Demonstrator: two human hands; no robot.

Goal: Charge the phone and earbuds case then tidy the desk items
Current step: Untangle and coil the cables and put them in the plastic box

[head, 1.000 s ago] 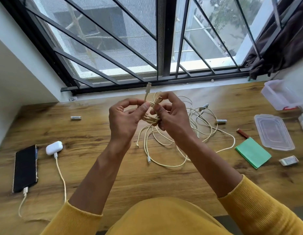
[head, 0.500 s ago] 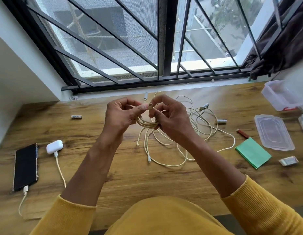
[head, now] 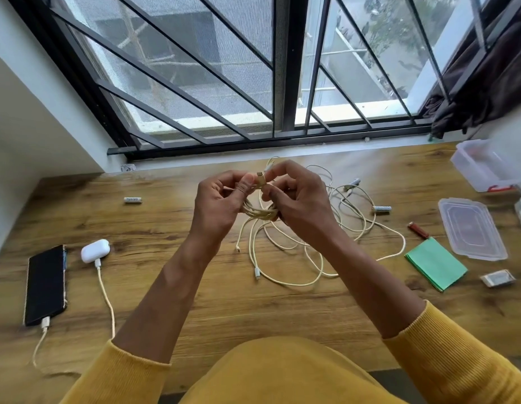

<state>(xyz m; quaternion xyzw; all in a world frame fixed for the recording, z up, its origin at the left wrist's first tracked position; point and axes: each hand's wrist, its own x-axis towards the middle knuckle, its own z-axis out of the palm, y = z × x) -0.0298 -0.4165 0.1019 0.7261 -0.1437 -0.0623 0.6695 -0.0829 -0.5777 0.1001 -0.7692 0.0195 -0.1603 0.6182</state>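
Desk [head: 195, 301]: lidless tub [head: 480, 167], contents unclear.

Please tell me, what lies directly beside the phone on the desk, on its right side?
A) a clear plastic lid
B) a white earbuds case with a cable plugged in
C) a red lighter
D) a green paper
B: the white earbuds case, with a cable in it, lies just right of the phone, while the other three things lie far off at the desk's right end.

Wooden desk [head: 195, 301] beneath barred window [head: 224, 83], perhaps dark curtain [head: 486, 83] rightward.
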